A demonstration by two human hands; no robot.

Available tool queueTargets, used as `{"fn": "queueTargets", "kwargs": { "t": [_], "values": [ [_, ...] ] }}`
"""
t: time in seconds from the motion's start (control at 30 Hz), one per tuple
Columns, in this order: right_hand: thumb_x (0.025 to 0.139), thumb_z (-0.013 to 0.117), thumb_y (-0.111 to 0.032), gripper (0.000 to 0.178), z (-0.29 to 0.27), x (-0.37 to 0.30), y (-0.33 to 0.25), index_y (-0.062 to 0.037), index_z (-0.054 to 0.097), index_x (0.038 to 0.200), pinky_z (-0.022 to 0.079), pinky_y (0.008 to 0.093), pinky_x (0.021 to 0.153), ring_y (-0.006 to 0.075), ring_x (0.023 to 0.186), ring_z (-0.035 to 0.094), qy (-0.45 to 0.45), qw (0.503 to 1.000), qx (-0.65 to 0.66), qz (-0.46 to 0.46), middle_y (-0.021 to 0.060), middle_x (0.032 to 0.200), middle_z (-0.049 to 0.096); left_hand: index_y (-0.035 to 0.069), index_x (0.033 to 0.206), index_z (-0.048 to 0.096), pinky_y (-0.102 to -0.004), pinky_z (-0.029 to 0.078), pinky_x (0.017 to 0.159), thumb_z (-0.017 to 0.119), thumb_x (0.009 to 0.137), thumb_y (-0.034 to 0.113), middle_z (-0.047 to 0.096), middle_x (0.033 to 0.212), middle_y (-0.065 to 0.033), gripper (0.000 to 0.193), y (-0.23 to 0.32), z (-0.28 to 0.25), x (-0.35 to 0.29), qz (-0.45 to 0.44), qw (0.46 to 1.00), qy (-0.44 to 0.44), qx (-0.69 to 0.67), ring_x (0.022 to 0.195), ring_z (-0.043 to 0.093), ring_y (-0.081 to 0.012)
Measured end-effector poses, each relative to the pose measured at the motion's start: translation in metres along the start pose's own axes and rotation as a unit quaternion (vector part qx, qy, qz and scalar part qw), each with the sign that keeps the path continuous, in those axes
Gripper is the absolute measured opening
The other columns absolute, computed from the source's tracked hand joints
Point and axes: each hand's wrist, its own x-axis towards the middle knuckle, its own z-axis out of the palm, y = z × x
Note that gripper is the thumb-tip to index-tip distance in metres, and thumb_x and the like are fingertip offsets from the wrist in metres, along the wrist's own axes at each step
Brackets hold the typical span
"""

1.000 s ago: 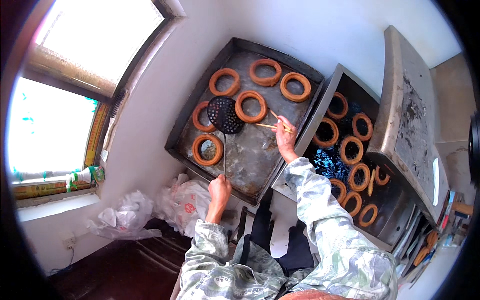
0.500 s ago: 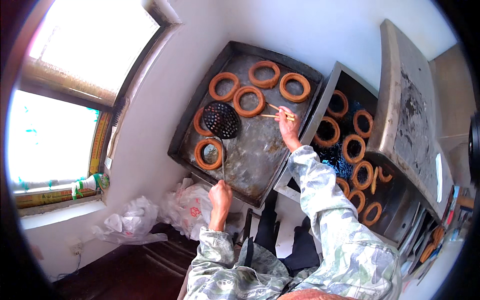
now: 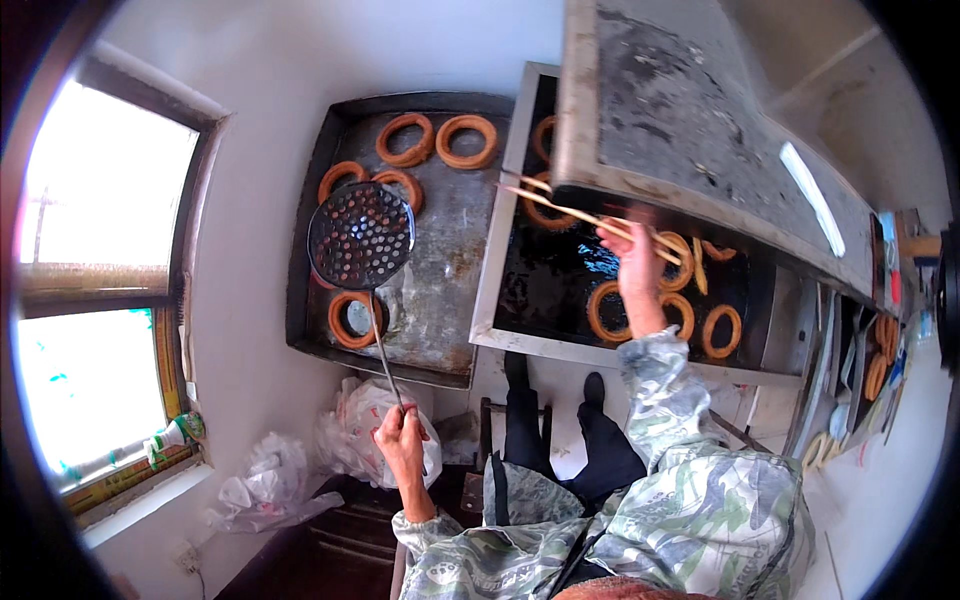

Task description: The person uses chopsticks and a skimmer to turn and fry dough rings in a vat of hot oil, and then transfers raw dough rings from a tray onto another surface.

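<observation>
My left hand [image 3: 402, 440] is closed around the long handle of a black perforated skimmer [image 3: 360, 237]. The skimmer's round head hangs over the left part of a dark metal tray [image 3: 445, 270], partly covering brown fried dough rings there. Other dough rings [image 3: 443, 146] lie at the tray's far end. In my right hand [image 3: 638, 268] is a pair of long wooden chopsticks [image 3: 570, 211], their tips pointing left over the fryer's rim [image 3: 492, 250] with nothing between them. Below that hand, several rings [image 3: 708, 335] float in dark oil.
A stained grey metal hood [image 3: 690, 110] overhangs the fryer's far right side. A straight dough piece [image 3: 699, 265] lies in the oil. White plastic bags [image 3: 375, 430] sit below the tray. A window [image 3: 100, 390] is at the left, and tools hang at the far right.
My right hand with the chopsticks has gone from the tray to over the fryer on the right. The view has turned rightward. The skimmer still hangs over the tray's left side.
</observation>
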Motion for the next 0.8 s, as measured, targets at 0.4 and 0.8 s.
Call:
{"fn": "queueTargets", "kwargs": {
  "t": [0.4,0.8],
  "values": [
    [0.093,0.062,-0.022,0.028,-0.097,0.067,0.092,0.0056,0.065,0.097,0.054,0.0252,0.056,0.0132,0.063,0.065,0.074,0.976,-0.197,-0.061,0.0072,0.081,0.067,-0.003,0.088,0.065,-0.0258,0.042,0.045,0.059,0.087,0.009,0.055,0.057,-0.0026,0.013,0.026,0.096,-0.088,0.076,0.989,-0.093,0.089,0.05,0.052,-0.007],
    [0.092,0.061,-0.022,0.027,-0.101,0.079,0.093,-0.0002,0.064,0.108,0.051,0.0257,0.049,0.0185,0.063,0.067,0.121,0.978,-0.166,0.046,0.0101,0.083,0.067,-0.002,0.085,0.062,-0.0386,0.049,0.059,0.059,0.083,0.006,0.062,0.071,-0.0201,0.008,0.041,0.115,-0.105,0.131,0.969,-0.09,0.191,0.066,0.063,-0.0365]
  ]
}}
